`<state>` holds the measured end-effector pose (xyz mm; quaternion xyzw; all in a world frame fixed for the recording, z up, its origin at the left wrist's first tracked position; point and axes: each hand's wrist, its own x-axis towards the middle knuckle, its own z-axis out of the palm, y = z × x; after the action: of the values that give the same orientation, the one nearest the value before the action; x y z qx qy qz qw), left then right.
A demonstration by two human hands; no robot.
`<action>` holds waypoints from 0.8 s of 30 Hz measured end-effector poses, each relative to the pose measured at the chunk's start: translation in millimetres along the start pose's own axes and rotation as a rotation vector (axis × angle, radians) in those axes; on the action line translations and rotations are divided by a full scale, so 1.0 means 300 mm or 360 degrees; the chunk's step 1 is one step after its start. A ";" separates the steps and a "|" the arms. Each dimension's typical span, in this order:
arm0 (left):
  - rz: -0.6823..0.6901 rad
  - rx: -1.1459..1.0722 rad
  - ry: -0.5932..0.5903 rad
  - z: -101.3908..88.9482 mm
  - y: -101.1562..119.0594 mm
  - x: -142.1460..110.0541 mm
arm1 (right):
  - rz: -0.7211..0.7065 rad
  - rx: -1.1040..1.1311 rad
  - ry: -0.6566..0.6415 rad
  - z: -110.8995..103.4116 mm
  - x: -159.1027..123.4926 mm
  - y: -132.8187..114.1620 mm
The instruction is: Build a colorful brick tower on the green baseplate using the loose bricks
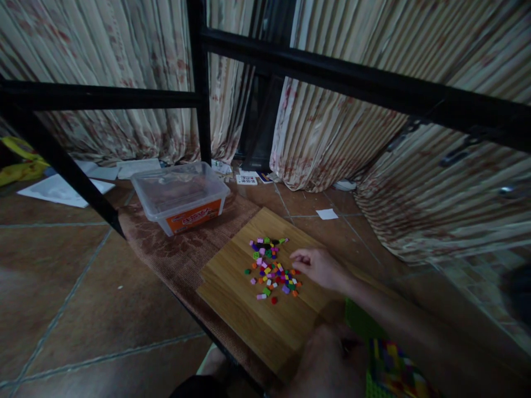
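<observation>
A loose heap of small coloured toy bricks (271, 271) lies on a wooden board (236, 276). Just right of the heap hovers my right hand (317, 268), its fingers bent and slightly apart; I see nothing between them. Low in the view is my left hand (332, 359), dark and blurred, beside a green baseplate (360, 320). Its fingers are too unclear to show whether they hold anything. Many coloured bricks form a built-up patch (394, 365) on the baseplate, partly covered by my right forearm.
A clear plastic box (178, 193) with an orange label stands on the brown cloth (166, 249) beyond the board. Black metal bars (332, 69) cross the view before striped curtains (332, 132). Papers (327, 214) and a white tray (62, 189) lie on the tiled floor.
</observation>
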<state>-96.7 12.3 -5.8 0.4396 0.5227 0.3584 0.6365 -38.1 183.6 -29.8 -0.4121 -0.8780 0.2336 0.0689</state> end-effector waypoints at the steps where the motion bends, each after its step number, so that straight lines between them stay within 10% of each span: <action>1: 0.0003 0.0001 0.0002 0.000 0.004 -0.002 | 0.0058 -0.0007 0.0093 0.002 0.024 0.002; 7: -0.0042 0.0062 0.0024 -0.012 0.021 -0.006 | 0.0060 -0.0056 0.0214 0.028 0.150 0.018; 16: -0.0011 0.0098 -0.0021 -0.004 0.018 -0.006 | -0.0047 0.0053 -0.0079 0.019 -0.021 -0.087; 24: 0.0017 0.0094 -0.0005 -0.008 0.016 -0.010 | -0.0286 -0.0221 0.0115 0.063 0.083 -0.135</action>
<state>-99.7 11.7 -0.5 0.4617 0.5298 0.3455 0.6219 -88.3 173.3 -29.5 -0.3436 -0.9224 0.1502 0.0925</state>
